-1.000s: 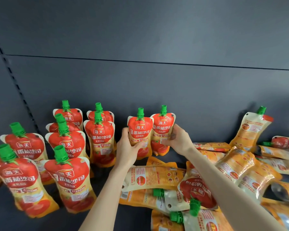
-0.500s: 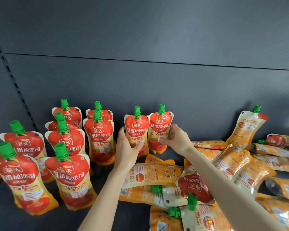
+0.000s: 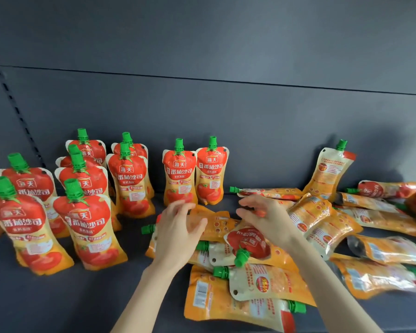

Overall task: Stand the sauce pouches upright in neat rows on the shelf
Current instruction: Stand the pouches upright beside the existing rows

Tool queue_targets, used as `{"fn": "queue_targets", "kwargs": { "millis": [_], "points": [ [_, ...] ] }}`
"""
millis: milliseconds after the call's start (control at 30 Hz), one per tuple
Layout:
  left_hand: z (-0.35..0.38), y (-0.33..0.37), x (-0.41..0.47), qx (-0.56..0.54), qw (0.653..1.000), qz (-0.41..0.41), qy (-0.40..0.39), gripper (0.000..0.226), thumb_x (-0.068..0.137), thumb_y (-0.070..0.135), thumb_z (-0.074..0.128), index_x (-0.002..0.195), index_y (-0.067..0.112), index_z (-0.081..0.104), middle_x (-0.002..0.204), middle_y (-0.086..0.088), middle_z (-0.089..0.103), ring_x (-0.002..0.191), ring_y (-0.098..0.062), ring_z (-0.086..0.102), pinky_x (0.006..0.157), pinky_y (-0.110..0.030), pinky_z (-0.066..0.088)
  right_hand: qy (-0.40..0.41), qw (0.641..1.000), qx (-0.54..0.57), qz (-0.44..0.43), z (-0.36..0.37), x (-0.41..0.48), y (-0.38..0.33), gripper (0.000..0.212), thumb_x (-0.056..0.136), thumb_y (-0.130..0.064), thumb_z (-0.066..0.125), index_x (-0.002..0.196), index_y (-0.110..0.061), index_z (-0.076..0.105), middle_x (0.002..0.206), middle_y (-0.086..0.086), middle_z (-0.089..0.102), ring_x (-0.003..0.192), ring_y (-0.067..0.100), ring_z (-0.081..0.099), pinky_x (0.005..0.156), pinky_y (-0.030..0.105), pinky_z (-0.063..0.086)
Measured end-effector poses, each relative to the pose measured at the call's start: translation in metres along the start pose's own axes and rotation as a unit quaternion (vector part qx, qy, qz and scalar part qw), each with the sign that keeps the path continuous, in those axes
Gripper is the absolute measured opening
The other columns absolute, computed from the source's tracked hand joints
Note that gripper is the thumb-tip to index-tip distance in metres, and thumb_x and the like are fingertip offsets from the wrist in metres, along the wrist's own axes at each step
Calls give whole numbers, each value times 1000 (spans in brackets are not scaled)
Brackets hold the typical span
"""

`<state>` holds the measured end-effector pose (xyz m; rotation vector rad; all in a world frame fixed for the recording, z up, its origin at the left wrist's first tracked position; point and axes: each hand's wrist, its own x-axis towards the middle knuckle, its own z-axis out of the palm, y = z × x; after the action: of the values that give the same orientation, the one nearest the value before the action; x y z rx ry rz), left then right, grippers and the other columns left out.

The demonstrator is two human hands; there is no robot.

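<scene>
Head view: left hand (image 3: 178,233) and right hand (image 3: 265,218) hover empty, fingers apart, over the fallen pouches (image 3: 262,284) at centre-right. Standing rows (image 3: 82,224) fill the left. Picking step, I'd judge: next, grip one pouch and stand it beside the upright pair (image 3: 180,175).

Shop — shelf (image 3: 58,301) of sauce pouches (image 3: 179,174)

Pair of pouches (image 3: 180,174) stands upright at the back of the shelf (image 3: 58,296), side by side, touching, green caps up. Left of it: upright cluster (image 3: 130,179) in rough rows. Right: heap (image 3: 262,284) of pouches lying flat, plus one leaning pouch (image 3: 329,171) against the back panel (image 3: 226,116). Left hand (image 3: 178,234) and right hand (image 3: 264,217) hover over the heap, fingers loose, gripping nothing. Both motion-blurred.
</scene>
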<state>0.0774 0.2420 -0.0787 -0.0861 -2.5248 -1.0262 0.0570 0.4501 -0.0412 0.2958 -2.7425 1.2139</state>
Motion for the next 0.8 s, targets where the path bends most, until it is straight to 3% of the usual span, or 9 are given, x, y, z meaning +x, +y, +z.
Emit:
{"fn": "queue_targets", "kwargs": {
  "millis": [67, 133, 267, 367, 467, 600, 667, 800],
  "points": [
    [4, -1, -10, 97, 995, -7, -34, 51, 88, 50, 53, 130, 21, 50, 140, -1, 44, 133, -22, 35, 110, -41, 25, -35, 999, -4, -4, -8, -19, 5, 28, 83, -41, 64, 109, -29, 65, 108, -13, 64, 98, 3, 58, 74, 8, 45],
    [5, 2, -19, 183, 980, -20, -70, 58, 90, 56, 42, 139, 24, 39, 149, -3, 36, 140, -23, 26, 113, -42, 15, -69, 997, 9, -16, -15, -36, 10, 25, 81, -45, 64, 105, -39, 64, 113, -17, 62, 105, 1, 56, 88, 17, 45],
    [-7, 7, -24, 242, 965, -40, -90, 59, 92, 56, 36, 143, 26, 33, 148, 3, 37, 136, -22, 29, 104, -41, 25, -151, 987, 39, -46, -20, -56, 22, 41, 76, -54, 63, 115, -48, 55, 132, -24, 48, 127, -2, 40, 109, 27, 30],
    [-18, 9, -23, 280, 948, -46, -141, 56, 94, 53, 35, 143, 26, 32, 148, 3, 37, 134, -22, 27, 102, -40, 26, -218, 974, 51, -36, -26, -56, 28, 57, 68, -65, 66, 121, -54, 48, 139, -29, 35, 135, -2, 26, 114, 31, 21],
    [-23, 11, -23, 284, 939, -55, -188, 53, 94, 53, 34, 142, 30, 33, 148, 1, 34, 136, -26, 24, 106, -43, 22, -254, 966, 20, -56, -29, -55, 34, 73, 63, -62, 72, 129, -53, 41, 149, -21, 27, 140, 1, 18, 118, 36, 18],
    [-28, 12, -22, 269, 931, -73, -234, 52, 94, 54, 34, 141, 31, 29, 152, -4, 25, 143, -32, 9, 115, -51, 6, -199, 976, -29, -84, -24, -57, 37, 71, 70, -52, 72, 134, -43, 43, 149, -18, 30, 140, 3, 22, 118, 36, 20],
    [-32, 11, -21, 264, 929, -71, -249, 48, 92, 55, 36, 134, 31, 34, 149, -5, 30, 143, -33, 9, 114, -53, 2, -165, 982, -16, -91, -19, -60, 37, 66, 71, -52, 70, 132, -42, 46, 143, -22, 34, 136, -1, 25, 117, 34, 22],
    [-41, 8, -15, 258, 940, -22, -223, 48, 84, 62, 48, 114, 25, 42, 121, -4, 48, 121, -26, 42, 107, -45, 25, -111, 989, 18, -92, -13, -63, 33, 52, 75, -43, 71, 124, -42, 54, 134, -24, 41, 129, -4, 31, 111, 27, 26]
  ]
}}
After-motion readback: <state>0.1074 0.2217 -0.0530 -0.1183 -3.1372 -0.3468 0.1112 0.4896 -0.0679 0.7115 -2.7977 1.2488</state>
